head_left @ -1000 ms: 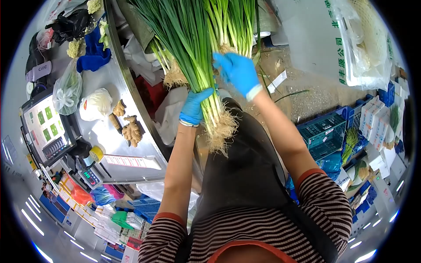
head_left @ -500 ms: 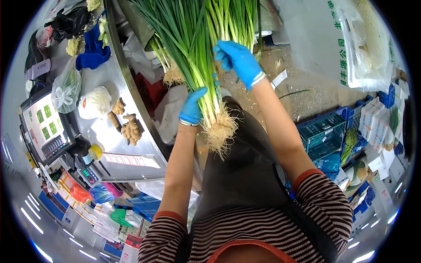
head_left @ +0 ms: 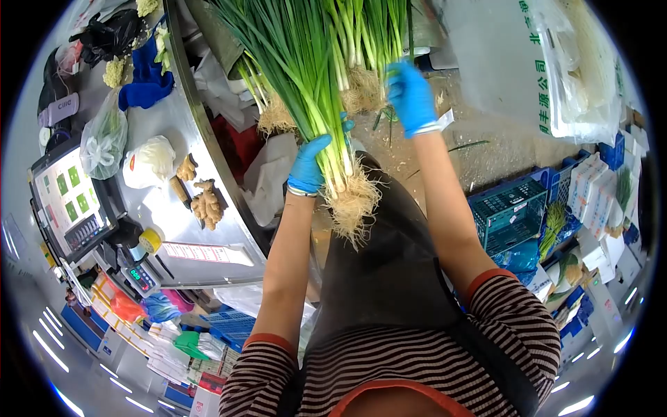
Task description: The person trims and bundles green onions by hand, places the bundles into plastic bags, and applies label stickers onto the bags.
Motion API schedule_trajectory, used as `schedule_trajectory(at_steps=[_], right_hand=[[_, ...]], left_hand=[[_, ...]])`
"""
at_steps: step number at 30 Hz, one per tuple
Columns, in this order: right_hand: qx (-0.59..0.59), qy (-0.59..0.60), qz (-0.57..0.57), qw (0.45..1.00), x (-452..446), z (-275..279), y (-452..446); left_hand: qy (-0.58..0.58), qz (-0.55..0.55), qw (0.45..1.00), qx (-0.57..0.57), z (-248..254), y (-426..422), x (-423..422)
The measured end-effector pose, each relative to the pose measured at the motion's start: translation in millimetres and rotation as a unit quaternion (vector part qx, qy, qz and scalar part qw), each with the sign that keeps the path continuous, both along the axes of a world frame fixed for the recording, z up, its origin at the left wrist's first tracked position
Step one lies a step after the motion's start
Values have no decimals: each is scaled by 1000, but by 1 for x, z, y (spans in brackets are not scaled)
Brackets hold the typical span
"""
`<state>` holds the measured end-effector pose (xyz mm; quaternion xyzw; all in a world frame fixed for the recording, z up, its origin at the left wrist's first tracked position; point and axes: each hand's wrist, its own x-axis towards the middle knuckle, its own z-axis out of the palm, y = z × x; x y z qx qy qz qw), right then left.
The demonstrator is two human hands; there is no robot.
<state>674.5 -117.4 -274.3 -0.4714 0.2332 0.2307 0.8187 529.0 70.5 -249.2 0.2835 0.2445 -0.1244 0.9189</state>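
My left hand (head_left: 307, 165), in a blue glove, is wrapped round a bunch of long green onions (head_left: 316, 104) just above its pale, shaggy roots (head_left: 354, 205). The leaves point away from me and the roots hang over my dark apron (head_left: 382, 278). My right hand (head_left: 411, 97), also gloved in blue, is to the right of the bunch, apart from it and close to a second bunch (head_left: 361, 83). Its fingers are curled and blurred, and I cannot make out what is between them. More onion roots (head_left: 276, 115) lie left of the held bunch.
A metal counter (head_left: 163, 208) on the left bears ginger (head_left: 206, 206), bagged produce (head_left: 149, 163) and a touch screen (head_left: 73, 194). On the right are a green crate (head_left: 511, 215) and a large pale sack (head_left: 486, 62). Loose leaves (head_left: 469, 146) lie on the floor.
My right hand has moved right, away from the held bunch. My left hand keeps its hold with little movement. The roots of the bunch behind show more now.
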Motion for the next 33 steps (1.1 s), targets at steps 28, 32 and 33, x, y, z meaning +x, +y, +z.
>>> schedule_trajectory(at_steps=[28,32,33], right_hand=[[-466,-545,335,612,-142,106,55],[-20,-497,507,704,-170,124,36],[160,-392,533,733,-165,143,29]], left_hand=[[7,63,981,-181,0,-15,-4],[-17,28,978,-206,8,-11,3],[-16,39,972,-230,8,-10,1]])
